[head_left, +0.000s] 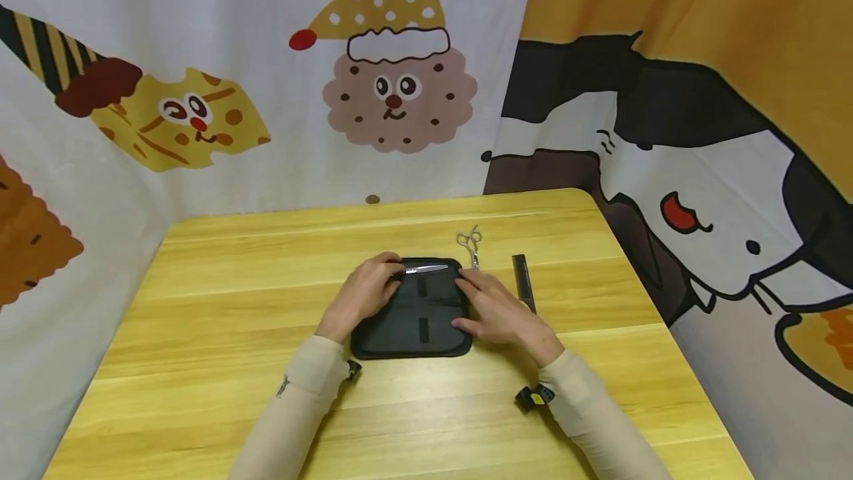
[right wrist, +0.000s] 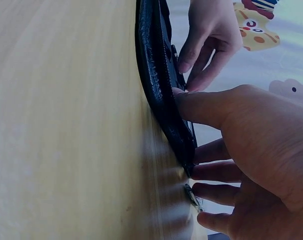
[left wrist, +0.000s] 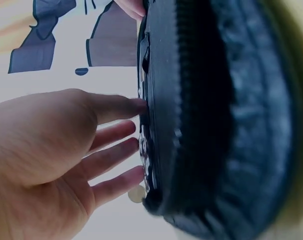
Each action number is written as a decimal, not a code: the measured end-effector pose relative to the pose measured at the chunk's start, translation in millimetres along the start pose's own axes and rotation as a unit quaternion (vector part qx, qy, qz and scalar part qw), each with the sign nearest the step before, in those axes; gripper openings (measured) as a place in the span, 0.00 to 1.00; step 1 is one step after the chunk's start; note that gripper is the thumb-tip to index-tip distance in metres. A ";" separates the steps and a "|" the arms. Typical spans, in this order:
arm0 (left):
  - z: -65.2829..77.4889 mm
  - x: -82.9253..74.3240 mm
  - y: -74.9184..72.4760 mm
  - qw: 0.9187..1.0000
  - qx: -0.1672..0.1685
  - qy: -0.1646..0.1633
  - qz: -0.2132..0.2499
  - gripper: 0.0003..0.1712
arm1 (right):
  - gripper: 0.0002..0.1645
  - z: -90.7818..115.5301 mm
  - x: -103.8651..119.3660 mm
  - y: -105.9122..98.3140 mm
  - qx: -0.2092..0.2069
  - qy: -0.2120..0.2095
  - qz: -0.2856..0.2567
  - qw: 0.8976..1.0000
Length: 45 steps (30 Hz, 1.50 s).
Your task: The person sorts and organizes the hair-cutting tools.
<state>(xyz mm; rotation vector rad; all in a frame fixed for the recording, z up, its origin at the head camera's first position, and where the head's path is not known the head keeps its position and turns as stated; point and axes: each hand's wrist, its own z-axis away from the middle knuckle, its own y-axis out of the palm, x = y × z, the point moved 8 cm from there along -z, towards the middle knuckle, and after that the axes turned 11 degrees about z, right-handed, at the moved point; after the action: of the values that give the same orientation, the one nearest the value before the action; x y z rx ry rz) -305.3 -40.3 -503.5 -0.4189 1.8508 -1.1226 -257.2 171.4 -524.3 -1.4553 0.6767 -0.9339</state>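
Clock centred on the black case (head_left: 389,330), 12 away from the person. Case lies flat on the bench (head_left: 200,398), in the middle between both hands; a silver blade (head_left: 432,269) rests on it along the 12 o'clock edge.

Left hand (head_left: 363,293), at 10: fingers only slightly bent, over the end of the bladed tool. Cannot tell whether they pinch it or merely touch (its handle end is hidden by the hand). Right hand (head_left: 492,311), at 3: fingers spread and fairly straight, thumb and fingertips touching the case's side.

Possible failures. (1) Blade could slip off the 12 o'clock edge if the case is tipped; cause would be poor retention, as no strap is clearly seen across it, the upper strap (head_left: 421,287) lying just on its 6 o'clock side. (2) Right fingertips could be pricked, since the tip faces them. (3) Blade could snag the zip teeth (left wrist: 179,100) if it overhangs the rim. (4) Right hand could knock the loose scissors (head_left: 472,248) at half past 1 or the comb (head_left: 523,278) near half past 2, both being close beside it.

Orientation: blade tip points to 3, long axis running 9–3, tip end a trace towards 12. Case looks nearly square; no long axis claimed.
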 end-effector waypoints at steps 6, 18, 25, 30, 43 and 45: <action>15.1 4.4 -12.6 1.000 -0.025 -0.009 0.004 0.25 | 0.52 -1.1 0.0 0.6 0.000 -0.001 -0.002 1.000; 53.8 22.8 -17.8 0.994 0.017 -0.057 0.088 0.46 | 0.52 -1.2 -1.7 3.8 0.002 0.001 0.002 1.000; 67.6 29.6 -12.3 0.988 0.047 -0.085 0.121 0.53 | 0.52 -0.1 -1.9 4.1 0.001 0.003 -0.004 1.000; 72.4 31.2 -7.7 0.985 0.066 -0.094 0.127 0.58 | 0.52 0.6 -2.6 5.3 0.005 0.007 -0.011 1.000; 74.7 29.4 -4.9 0.985 0.081 -0.095 0.122 0.63 | 0.52 0.3 -1.5 2.9 0.005 0.008 -0.010 1.000; 75.2 29.1 -4.8 0.985 0.081 -0.095 0.120 0.62 | 0.52 0.1 -1.8 3.2 0.004 0.008 -0.008 1.000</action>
<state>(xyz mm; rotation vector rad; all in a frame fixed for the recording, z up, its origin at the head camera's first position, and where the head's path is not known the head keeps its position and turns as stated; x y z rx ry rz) -259.2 -101.9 -528.2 -0.1949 1.5820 -1.0222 -257.7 172.6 -527.7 -1.4491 0.6730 -0.9600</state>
